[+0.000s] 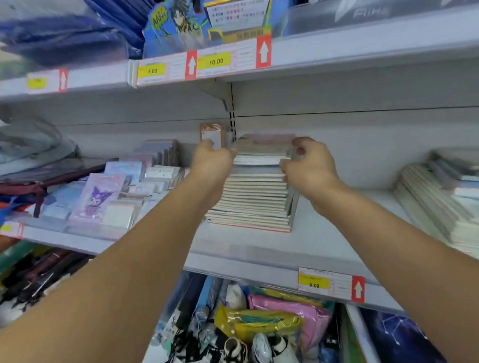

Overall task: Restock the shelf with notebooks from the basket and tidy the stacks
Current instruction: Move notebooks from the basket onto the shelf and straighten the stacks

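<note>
Both hands bracket the top notebooks on the stack.
Head view: left hand grips at 9 o'clock, right hand at 3, fingers curled on the side edges; long axis runs hand to hand, mid-shelf.

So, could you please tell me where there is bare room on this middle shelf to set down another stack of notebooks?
Bare shelf lies between the central notebook stack, held by both hands, and the slumped pile at right. A narrower strip runs in front. Left, the sticker packs crowd it.
</note>
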Motion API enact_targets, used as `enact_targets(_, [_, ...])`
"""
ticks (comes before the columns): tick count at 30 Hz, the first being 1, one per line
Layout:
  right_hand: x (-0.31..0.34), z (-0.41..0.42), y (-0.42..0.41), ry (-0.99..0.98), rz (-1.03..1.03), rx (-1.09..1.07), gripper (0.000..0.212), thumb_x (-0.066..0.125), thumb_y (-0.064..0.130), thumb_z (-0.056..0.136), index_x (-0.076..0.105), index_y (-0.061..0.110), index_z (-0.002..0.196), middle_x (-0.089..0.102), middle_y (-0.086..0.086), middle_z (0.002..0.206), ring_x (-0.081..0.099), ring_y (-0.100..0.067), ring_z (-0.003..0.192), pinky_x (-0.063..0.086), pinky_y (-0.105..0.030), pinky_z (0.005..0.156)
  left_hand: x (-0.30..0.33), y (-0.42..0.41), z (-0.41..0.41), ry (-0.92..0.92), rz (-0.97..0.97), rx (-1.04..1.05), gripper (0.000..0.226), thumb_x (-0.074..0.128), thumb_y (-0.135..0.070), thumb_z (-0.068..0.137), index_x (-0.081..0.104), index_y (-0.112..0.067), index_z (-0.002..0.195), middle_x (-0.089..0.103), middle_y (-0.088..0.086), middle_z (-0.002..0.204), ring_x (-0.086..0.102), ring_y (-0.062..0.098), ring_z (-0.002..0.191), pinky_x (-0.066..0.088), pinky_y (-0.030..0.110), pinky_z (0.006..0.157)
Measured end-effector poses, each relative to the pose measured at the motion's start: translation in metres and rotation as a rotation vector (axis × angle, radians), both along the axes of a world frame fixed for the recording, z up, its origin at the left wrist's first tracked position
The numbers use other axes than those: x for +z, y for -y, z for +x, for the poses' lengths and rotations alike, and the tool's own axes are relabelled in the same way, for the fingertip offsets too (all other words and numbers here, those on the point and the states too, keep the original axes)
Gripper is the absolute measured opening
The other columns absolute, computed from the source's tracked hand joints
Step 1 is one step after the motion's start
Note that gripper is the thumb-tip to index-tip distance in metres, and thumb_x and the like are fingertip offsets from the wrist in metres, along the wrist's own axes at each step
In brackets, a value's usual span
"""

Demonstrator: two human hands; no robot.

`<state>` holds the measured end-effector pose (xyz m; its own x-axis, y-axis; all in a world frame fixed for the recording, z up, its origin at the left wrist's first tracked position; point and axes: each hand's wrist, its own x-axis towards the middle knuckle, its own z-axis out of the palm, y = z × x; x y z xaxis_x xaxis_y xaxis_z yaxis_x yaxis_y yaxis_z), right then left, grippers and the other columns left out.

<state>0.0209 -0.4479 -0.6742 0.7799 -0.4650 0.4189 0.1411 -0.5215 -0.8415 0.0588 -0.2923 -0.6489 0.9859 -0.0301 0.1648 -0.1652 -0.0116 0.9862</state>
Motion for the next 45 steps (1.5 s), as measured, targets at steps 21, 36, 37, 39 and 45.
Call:
enact_targets(21, [-0.467,-0.296,-0.054,-0.823,-1.162,0.999,0.042,0.052,0.003,0.093,0.052,0.019,0.132,0.047,-0.003,0.128,0.053,-0.031,0.099,0.041,-0.036,0.056,-0.444,-0.069,-0.312,-0.56,1.462,-1.148,0.042,0.044,-0.036,0.101,0.055,-0.01,0.132,0.054,0.012,0.134,0.055,0.029,0.118,0.045,0.035,0.089])
enact_targets(36, [-0.434,-0.288,-0.05,-0.859,-1.077,1.027,0.02,0.069,0.026,0.087,0.055,0.018,0.099,0.059,-0.004,0.099,0.059,-0.025,0.087,0.044,-0.036,0.062,-0.447,-0.06,-0.299,-0.75,1.125,-0.925,0.069,0.072,-0.048,0.081,0.05,-0.015,0.137,0.055,0.003,0.13,0.059,0.021,0.106,0.053,0.033,0.085])
enact_targets(37, [-0.43,-0.283,-0.049,-0.859,-0.932,1.01,0.022,0.072,0.025,0.086,0.053,0.016,0.094,0.061,-0.003,0.093,0.06,-0.024,0.084,0.048,-0.037,0.066,-0.448,-0.058,-0.299,-0.791,1.056,-0.917,0.059,0.072,-0.041,0.083,0.054,-0.014,0.132,0.058,0.004,0.125,0.063,0.021,0.099,0.057,0.033,0.077])
enact_targets(39, [-0.421,-0.271,-0.049,-0.706,-0.62,0.899,0.029,0.077,0.022,0.082,0.055,0.012,0.097,0.059,0.0,0.092,0.058,-0.02,0.079,0.05,-0.039,0.071,-0.447,-0.055,-0.298,-0.845,0.925,-0.825,0.029,0.066,-0.019,0.089,0.063,-0.008,0.116,0.067,0.011,0.11,0.071,0.024,0.085,0.061,0.037,0.07])
enact_targets(45, [-0.423,-0.253,-0.049,-0.708,-0.62,0.392,0.053,0.072,0.023,0.082,0.045,0.012,0.126,0.038,-0.009,0.128,0.059,-0.029,0.087,0.05,-0.037,0.064,-0.42,-0.074,-0.268,-0.741,0.821,-0.337,0.017,0.044,-0.006,0.093,0.06,-0.001,0.095,0.068,0.02,0.081,0.071,0.032,0.057,0.061,0.042,0.058])
